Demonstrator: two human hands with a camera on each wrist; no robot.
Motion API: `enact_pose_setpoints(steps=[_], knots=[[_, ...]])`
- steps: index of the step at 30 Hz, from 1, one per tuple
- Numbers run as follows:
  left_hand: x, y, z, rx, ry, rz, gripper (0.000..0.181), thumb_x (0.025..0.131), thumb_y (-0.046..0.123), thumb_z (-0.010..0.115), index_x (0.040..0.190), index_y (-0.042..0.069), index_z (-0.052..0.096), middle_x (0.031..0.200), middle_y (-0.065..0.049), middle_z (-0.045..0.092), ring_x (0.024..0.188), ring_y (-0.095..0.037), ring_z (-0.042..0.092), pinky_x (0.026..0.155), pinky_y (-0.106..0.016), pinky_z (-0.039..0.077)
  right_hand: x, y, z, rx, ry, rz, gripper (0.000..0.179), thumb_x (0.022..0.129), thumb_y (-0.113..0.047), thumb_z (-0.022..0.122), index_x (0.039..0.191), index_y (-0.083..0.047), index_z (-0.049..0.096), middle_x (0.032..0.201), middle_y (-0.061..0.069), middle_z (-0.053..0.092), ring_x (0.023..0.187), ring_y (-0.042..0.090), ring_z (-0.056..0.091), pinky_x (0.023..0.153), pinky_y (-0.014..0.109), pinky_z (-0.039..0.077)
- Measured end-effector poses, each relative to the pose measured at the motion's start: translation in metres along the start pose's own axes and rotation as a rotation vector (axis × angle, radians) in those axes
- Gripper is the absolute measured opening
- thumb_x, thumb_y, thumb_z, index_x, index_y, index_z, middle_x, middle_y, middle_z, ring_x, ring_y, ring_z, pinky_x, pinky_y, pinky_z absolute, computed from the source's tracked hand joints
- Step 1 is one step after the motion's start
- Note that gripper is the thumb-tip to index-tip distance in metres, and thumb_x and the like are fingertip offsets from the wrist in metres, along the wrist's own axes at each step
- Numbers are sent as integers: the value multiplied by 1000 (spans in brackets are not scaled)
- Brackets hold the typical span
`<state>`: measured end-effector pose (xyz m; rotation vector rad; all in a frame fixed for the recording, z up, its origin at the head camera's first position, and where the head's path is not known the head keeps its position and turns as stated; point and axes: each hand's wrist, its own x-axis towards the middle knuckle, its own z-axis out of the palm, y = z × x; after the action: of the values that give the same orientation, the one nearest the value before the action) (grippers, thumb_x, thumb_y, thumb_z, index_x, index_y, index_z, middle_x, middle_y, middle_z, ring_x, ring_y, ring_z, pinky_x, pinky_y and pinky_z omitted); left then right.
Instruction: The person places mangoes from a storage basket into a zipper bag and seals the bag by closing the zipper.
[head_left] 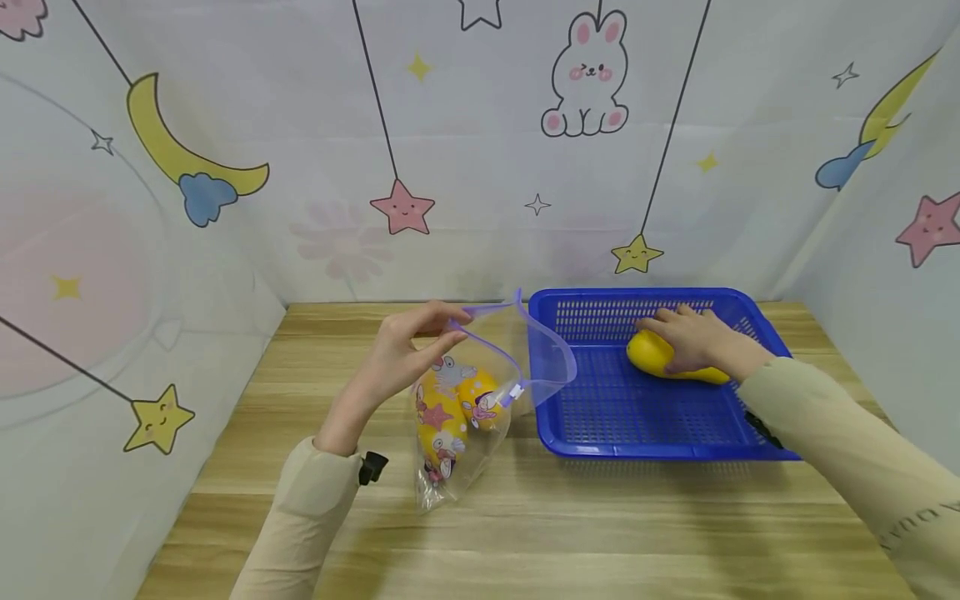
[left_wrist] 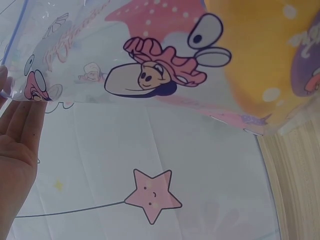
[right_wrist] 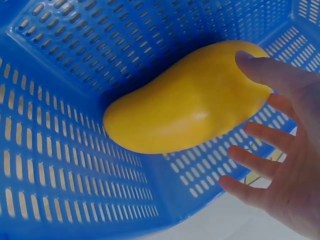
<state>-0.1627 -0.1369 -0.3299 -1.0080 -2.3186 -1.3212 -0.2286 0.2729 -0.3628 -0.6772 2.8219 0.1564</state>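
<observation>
Yellow gourd-shaped fruit (head_left: 647, 355): on the floor of the blue basket (head_left: 652, 451); likely firm, smooth, slightly slippery; best spanned across its fuller part.
Right hand (head_left: 693, 340): over the fruit, fingers spread wide, not wrapped round it.
Left hand (head_left: 405, 343): pinches the zip bag's rim.
Zip bag (head_left: 480, 446): mouth gaping, yellow contents; probably light, floppy; hold by the rim.
</observation>
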Motion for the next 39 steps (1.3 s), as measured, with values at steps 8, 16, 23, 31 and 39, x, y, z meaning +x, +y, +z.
enact_pose_setpoints(steps=[8, 16, 23, 31, 39], knots=[[0, 1, 0, -2, -1, -1, 19, 87, 2, 67, 105, 6, 66, 107, -11, 72, 94, -18, 71, 87, -26, 57, 0, 2, 5, 50, -12, 2, 74, 73, -21, 80, 139, -13, 46, 135, 23, 50, 120, 51, 45, 93, 79, 33], [0, 1, -1, -7, -7, 6, 18, 88, 4, 66, 106, 1, 66, 107, -16, 71, 95, -20, 71, 87, -27, 57, 2, 3, 7, 66, -18, 4, 74, 73, -18, 80, 139, -13, 47, 131, 22, 52, 117, 50, 47, 89, 74, 41], [-1, 2, 0, -6, -5, 2, 19, 88, 5, 67, 107, 6, 66, 107, -10, 72, 95, -17, 71, 87, -26, 57, 3, 4, 10, 83, -32, 13, 77, 75, -16, 79, 142, -12, 43, 137, 27, 48, 123, 54, 43, 92, 71, 41], [-1, 1, 0, -12, 0, 5, 19, 88, 4, 66, 107, 6, 66, 107, -9, 72, 96, -17, 71, 88, -26, 57, 4, 4, 13, 45, 23, -17, 74, 74, -15, 79, 140, -10, 45, 131, 26, 52, 115, 52, 50, 88, 68, 46], [-2, 2, -1, -22, 0, 11, 20, 88, 3, 67, 107, 6, 66, 106, -10, 72, 96, -21, 71, 87, -28, 57, 7, 2, 18, 42, 30, -9, 77, 72, -14, 82, 140, -9, 45, 130, 24, 53, 114, 47, 51, 88, 67, 47]])
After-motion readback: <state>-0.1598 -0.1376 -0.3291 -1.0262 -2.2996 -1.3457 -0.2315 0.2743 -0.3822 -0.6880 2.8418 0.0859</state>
